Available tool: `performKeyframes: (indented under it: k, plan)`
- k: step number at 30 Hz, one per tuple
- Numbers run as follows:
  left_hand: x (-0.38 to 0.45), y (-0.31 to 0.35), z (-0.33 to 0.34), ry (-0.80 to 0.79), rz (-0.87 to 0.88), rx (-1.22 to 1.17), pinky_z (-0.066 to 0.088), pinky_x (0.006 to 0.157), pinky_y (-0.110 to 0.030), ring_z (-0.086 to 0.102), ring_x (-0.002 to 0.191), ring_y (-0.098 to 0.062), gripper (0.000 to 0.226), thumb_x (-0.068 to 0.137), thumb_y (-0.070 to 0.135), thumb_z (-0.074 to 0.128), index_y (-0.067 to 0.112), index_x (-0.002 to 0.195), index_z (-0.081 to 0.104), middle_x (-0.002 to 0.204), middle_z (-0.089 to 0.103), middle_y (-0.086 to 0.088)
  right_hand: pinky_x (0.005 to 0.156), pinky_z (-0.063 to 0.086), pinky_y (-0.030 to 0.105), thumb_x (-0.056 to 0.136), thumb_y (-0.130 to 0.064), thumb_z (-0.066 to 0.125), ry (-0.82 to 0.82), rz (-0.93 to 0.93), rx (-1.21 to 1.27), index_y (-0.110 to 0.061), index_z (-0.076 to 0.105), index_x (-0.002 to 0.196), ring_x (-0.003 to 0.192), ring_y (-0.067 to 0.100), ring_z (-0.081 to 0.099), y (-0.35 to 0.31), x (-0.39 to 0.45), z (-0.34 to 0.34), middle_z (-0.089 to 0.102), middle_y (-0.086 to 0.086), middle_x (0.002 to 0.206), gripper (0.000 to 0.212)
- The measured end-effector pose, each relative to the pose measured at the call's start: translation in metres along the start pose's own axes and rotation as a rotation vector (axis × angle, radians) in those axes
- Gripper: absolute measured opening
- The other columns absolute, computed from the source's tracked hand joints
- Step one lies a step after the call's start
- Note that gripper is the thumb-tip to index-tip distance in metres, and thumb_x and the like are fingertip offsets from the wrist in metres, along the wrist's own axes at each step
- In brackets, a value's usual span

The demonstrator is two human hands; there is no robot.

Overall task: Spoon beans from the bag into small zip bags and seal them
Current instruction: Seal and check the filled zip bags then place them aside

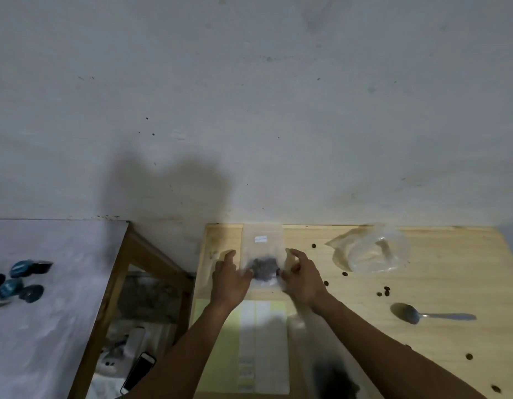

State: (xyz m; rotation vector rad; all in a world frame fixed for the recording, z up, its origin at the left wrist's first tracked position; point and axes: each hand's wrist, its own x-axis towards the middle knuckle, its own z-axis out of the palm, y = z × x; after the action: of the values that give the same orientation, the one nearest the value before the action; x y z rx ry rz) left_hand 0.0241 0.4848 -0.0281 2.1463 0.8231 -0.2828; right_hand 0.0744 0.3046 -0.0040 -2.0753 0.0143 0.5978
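A small clear zip bag (263,249) with a dark clump of beans in it lies at the back of the wooden table (422,283). My left hand (230,279) pinches its left edge near the beans, and my right hand (302,276) pinches its right edge. The big crumpled clear bag (373,249) lies to the right and looks nearly empty. A metal spoon (416,314) rests on the table at the right, with nothing in its bowl. A stack of flat zip bags (263,347) lies between my forearms. Another bag with dark beans (333,375) is blurred at the bottom.
Loose beans (384,291) are scattered over the right half of the table. To the left stands a white-covered surface (48,326) with dark blue objects (20,279). A phone (138,371) lies low in the gap between the two. A wall stands right behind the table.
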Motion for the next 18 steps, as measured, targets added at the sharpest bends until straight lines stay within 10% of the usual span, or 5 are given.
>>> performKeyframes:
  k: [5,11,18]
  plan:
    - [-0.043,0.004,-0.007,-0.158,0.111,-0.037,0.043,0.064,-0.024,0.061,0.08,-0.017,0.003,0.091,0.019,0.061,0.018,0.088,0.061,0.092,0.065,-0.002,0.079,0.045,0.026,0.092,-0.018,0.064,-0.012,0.068,-0.201,-0.013,0.054,0.133,0.091,0.02,0.059,0.025,-0.027,-0.05,0.061,0.007,0.103,0.042]
    - [-0.096,0.009,0.015,-0.602,-0.065,-0.121,0.046,0.05,-0.023,0.061,0.061,-0.019,0.019,0.093,0.022,0.056,0.005,0.096,0.064,0.087,0.066,-0.01,0.066,0.043,0.018,0.091,-0.024,0.063,0.026,0.173,-0.378,-0.01,0.057,0.132,0.094,0.02,0.059,0.059,-0.074,-0.084,0.062,0.009,0.111,0.044]
    - [-0.13,0.009,0.045,-0.539,-0.015,-0.115,0.057,0.067,-0.036,0.065,0.073,-0.024,0.006,0.087,0.021,0.056,0.021,0.082,0.054,0.098,0.071,-0.017,0.089,0.048,0.028,0.089,-0.03,0.06,-0.006,0.216,-0.459,-0.01,0.062,0.127,0.104,0.022,0.063,0.081,-0.117,-0.066,0.067,0.008,0.115,0.043]
